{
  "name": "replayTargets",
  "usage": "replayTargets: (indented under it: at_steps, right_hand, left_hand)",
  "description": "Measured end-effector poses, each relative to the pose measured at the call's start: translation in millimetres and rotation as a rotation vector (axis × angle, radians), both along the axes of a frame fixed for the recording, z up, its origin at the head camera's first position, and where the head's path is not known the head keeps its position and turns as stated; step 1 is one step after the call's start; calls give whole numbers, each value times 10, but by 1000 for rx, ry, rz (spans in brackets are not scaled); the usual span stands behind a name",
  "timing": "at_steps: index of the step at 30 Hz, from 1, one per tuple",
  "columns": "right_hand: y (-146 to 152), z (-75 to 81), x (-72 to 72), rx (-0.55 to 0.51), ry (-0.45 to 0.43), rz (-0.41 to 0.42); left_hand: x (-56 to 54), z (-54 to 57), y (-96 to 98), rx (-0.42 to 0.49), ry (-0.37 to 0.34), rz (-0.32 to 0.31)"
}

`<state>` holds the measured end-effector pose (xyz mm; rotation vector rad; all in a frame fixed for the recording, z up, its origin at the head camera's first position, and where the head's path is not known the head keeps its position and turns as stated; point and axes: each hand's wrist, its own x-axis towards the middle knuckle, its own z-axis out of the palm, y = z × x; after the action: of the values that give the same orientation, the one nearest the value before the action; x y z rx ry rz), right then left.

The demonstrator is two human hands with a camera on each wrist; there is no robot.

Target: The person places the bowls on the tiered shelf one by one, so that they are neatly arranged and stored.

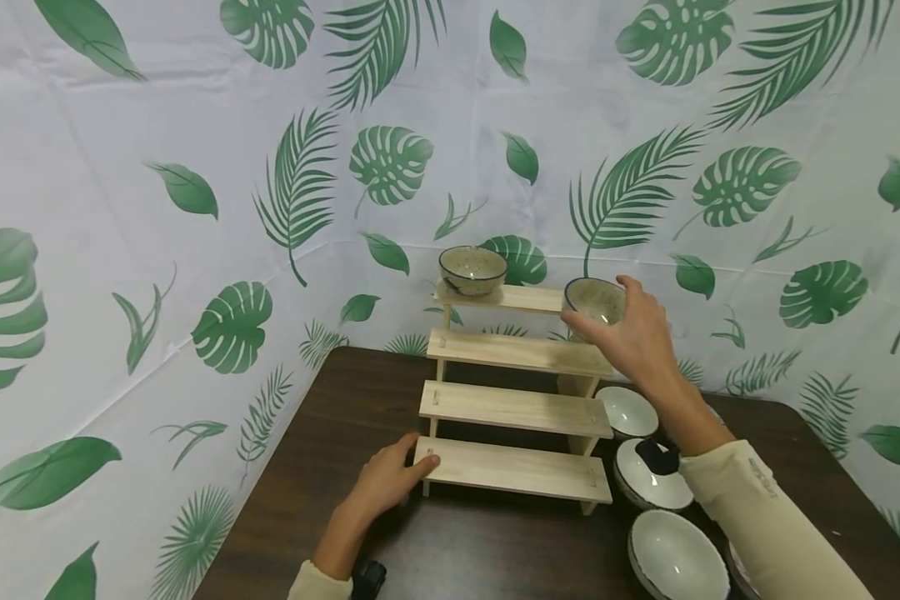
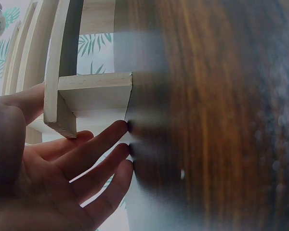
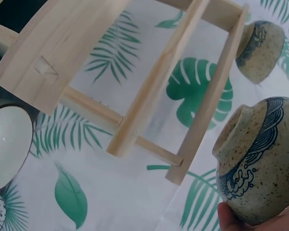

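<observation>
My right hand (image 1: 636, 333) grips a speckled beige bowl (image 1: 596, 298) with a dark rim, thumb and fingers spread round its side. The bowl is near the right end of the top step of a pale wooden stepped rack (image 1: 517, 406). In the right wrist view, the held bowl (image 3: 265, 159) shows a blue wave pattern, and its foot faces the rack. A matching bowl (image 1: 472, 272) stands upright on the top step's left end. Low at the left, my left hand (image 1: 390, 482) holds the end of the bottom step, thumb over it, other fingertips (image 2: 118, 127) down by the tabletop.
Several white-lined bowls (image 1: 678, 557) crowd the dark wooden table (image 1: 300, 492) to the right of the rack, some beneath my right forearm. A white cloth with green leaves (image 1: 472, 108) hangs close behind the rack and along the left side.
</observation>
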<state>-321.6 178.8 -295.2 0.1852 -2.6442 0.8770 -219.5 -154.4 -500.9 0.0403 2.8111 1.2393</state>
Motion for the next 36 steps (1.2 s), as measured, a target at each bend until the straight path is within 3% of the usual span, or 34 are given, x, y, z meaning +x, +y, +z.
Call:
replayTargets:
  at_steps: [12,36]
  right_hand:
    - [-51,25,-143,-3,-25,-38]
    - [-148,75,-640,55,-44,-70]
  left_hand:
    - [-25,-34,8,-15,6,3]
    - [-61,-47,8,-18,5,6]
